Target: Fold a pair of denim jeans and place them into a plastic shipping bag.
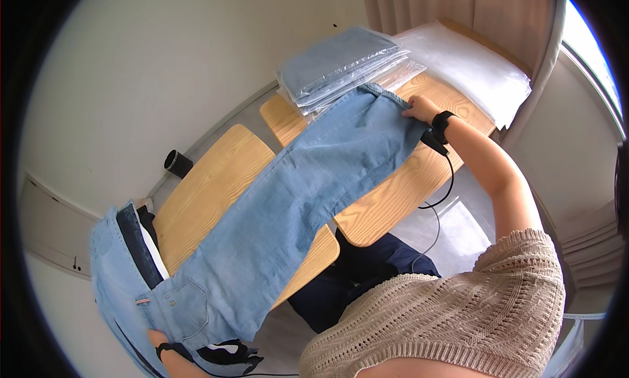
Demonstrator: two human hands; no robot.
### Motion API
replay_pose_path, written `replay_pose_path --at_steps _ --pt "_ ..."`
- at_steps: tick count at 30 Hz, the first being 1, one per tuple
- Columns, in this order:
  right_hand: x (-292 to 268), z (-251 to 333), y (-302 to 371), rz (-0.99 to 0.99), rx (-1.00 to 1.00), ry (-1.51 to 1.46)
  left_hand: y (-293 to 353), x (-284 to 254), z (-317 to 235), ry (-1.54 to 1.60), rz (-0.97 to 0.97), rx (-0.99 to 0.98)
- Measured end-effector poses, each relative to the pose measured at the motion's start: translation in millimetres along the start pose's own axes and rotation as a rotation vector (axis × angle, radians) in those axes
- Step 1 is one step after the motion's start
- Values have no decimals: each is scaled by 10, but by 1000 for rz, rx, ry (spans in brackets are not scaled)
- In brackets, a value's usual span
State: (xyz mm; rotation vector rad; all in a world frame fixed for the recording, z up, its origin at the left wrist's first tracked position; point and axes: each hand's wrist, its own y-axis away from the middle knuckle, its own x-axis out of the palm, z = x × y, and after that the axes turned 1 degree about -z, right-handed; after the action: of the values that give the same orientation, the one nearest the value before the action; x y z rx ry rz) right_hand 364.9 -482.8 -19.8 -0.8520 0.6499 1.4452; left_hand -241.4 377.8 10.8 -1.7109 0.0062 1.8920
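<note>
Light blue jeans (282, 201) lie stretched diagonally, folded lengthwise, across the wooden tables. Their back pocket and waist are at the lower left, the leg ends at the upper right. My right hand (422, 109), with a black band on its wrist, is closed on the edge by the leg ends. At the waist end, my left hand (157, 338) touches the denim; its fingers are hidden and blurred there. Beside that hand hangs a pile of other denim garments (111, 260), light and dark blue, draped over the table's left end.
Flat clear bags of folded denim (341, 63) are stacked at the far side. Right of them lies a pile of empty clear plastic bags (465, 63). Gaps separate the wooden tabletops (216, 175). A black device (434, 142) trails a cable. A black cup-shaped bin (177, 163) stands beyond the left table.
</note>
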Motion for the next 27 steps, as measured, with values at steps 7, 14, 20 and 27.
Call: replay_pose_path --at_steps 7,14,20,27 --pt "-288 -177 449 -4 39 -166 482 -621 -814 -34 50 -75" --pt "-1124 -661 609 -30 23 -433 202 -381 -208 192 110 100" --pt "-1237 -1376 789 13 85 0 170 -96 -933 457 128 136" --pt "-1461 -1276 458 46 -3 -118 126 -1325 -2265 853 287 569"
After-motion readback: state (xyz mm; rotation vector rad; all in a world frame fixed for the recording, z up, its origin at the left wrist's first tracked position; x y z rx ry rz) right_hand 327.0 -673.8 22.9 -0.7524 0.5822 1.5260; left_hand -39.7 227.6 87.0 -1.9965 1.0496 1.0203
